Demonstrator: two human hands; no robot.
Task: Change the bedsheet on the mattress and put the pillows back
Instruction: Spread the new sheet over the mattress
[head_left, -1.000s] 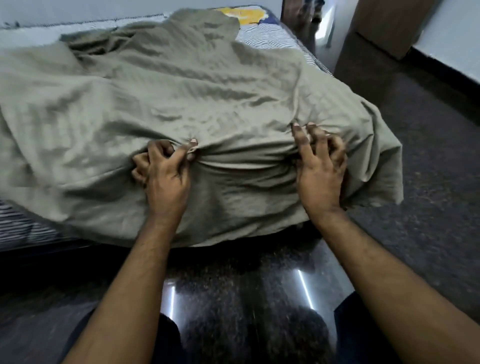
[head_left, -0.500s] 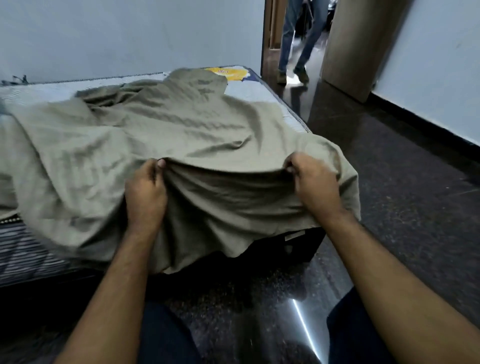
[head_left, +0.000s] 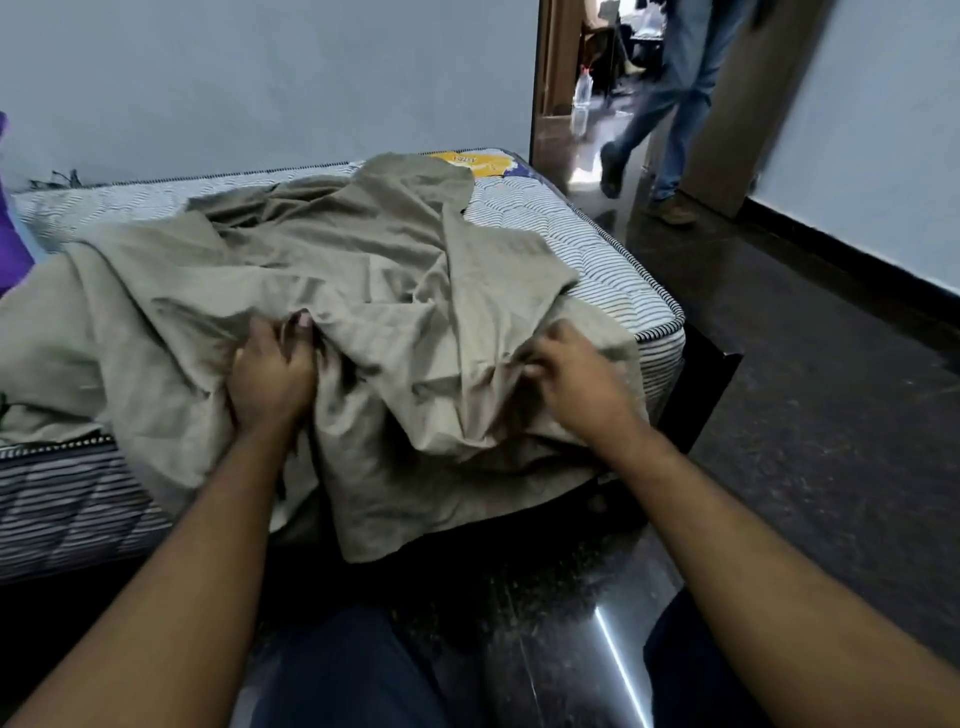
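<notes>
Pulled back toward the foot of the bed since a moment ago, the olive bedsheet (head_left: 332, 270) now leaves more striped mattress (head_left: 582, 244) bare at the far right. The left hand (head_left: 270, 376) and right hand (head_left: 574, 379) both grip bunched cloth (spreading seems far from finished). No pillows are visible; the sheet's corners are lost in folds, and a purple object (head_left: 13, 228) is cut off.

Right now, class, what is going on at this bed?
A person's left hand and right hand each grip a bunch of an olive bedsheet at the near end of a striped mattress. The sheet lies crumpled, not yet spread, and much of the mattress is bare. No pillows show.
</notes>
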